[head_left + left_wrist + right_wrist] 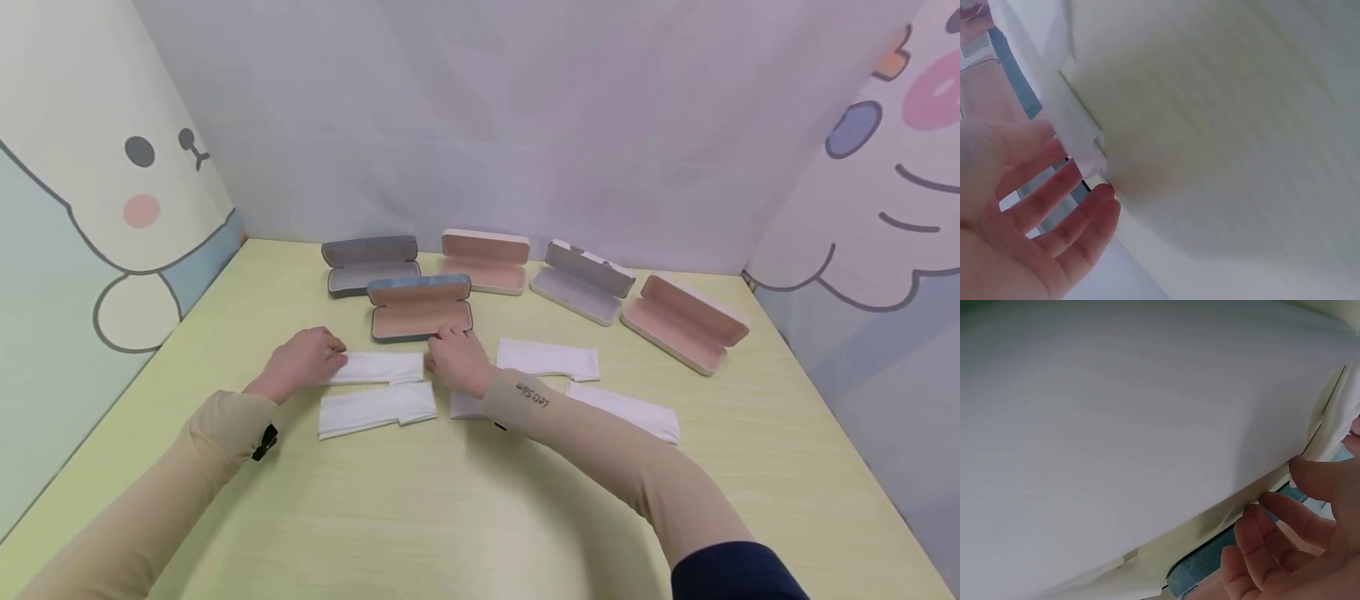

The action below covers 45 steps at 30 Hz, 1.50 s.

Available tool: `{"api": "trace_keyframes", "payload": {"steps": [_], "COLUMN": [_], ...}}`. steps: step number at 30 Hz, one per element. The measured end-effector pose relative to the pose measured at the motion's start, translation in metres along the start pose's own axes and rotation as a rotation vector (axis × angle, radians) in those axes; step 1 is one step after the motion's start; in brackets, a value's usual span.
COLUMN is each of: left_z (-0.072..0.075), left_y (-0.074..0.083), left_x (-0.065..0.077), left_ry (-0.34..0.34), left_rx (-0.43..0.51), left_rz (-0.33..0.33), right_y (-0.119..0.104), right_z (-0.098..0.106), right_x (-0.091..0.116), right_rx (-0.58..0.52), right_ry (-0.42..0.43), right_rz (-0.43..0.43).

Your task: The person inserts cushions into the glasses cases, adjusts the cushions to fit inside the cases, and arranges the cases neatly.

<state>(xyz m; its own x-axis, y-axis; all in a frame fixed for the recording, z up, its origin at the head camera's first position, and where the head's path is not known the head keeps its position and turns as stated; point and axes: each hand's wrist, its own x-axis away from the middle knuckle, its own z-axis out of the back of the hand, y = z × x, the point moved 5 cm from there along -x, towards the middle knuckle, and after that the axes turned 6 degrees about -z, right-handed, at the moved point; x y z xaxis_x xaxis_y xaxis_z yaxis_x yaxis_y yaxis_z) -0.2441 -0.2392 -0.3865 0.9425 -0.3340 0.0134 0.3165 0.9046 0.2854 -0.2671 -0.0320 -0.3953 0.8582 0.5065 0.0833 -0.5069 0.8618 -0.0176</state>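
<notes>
Over the left end of a folded white cloth [382,367] in the back row is my left hand [300,363]. In the left wrist view its fingers [1079,231] are fairly straight, and the cloth [1047,94] hides the tips of the thumb and forefinger. By the same cloth's right end is my right hand [461,360], just in front of a blue glasses case [422,310] with a pink-beige lining. Its thumb [1316,478] and bent fingers [1257,544] stand apart in the right wrist view. A second folded cloth [375,408] lies nearer me.
More folded cloths [547,358] lie to the right, one [468,406] partly under my right forearm. Behind stand other open glasses cases: dark grey [373,265], pink-lined [484,261], white with grey lining [581,282] and pink [682,323]. A wall [480,125] closes off the table's back.
</notes>
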Motion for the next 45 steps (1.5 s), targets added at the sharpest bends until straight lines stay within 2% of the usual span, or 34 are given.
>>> {"api": "trace_keyframes", "payload": {"steps": [4, 13, 18, 23, 30, 34, 39, 45], "left_z": [0.000, 0.000, 0.000, 0.001, -0.001, -0.002, -0.003, -0.002], "left_y": [0.000, 0.000, 0.000, 0.000, -0.001, -0.001, -0.002, -0.002], "left_x": [0.000, 0.001, 0.002, 0.003, 0.004, 0.004, 0.004, 0.004], "left_ry": [-0.003, 0.016, 0.019, 0.025, 0.033, 0.039, 0.042, 0.046], "left_rx": [0.000, 0.007, 0.018, 0.022, 0.022, 0.024, 0.030, 0.072], "left_rz": [-0.011, 0.008, 0.015, 0.011, 0.007, 0.005, 0.015, 0.022], "right_y": [-0.002, -0.007, -0.008, -0.011, -0.016, -0.018, -0.019, -0.020], "right_z": [0.002, 0.007, 0.007, 0.007, 0.004, 0.002, 0.002, 0.003], "right_x": [0.000, 0.001, -0.001, -0.002, -0.002, -0.002, 0.000, -0.001], "right_rx": [-0.001, 0.004, -0.021, -0.057, -0.054, -0.077, -0.086, -0.083], "right_ry": [0.014, 0.117, 0.087, 0.020, -0.032, -0.016, 0.043, 0.088], "right_rz": [0.000, 0.043, 0.026, -0.012, -0.051, -0.043, -0.016, 0.003]}}
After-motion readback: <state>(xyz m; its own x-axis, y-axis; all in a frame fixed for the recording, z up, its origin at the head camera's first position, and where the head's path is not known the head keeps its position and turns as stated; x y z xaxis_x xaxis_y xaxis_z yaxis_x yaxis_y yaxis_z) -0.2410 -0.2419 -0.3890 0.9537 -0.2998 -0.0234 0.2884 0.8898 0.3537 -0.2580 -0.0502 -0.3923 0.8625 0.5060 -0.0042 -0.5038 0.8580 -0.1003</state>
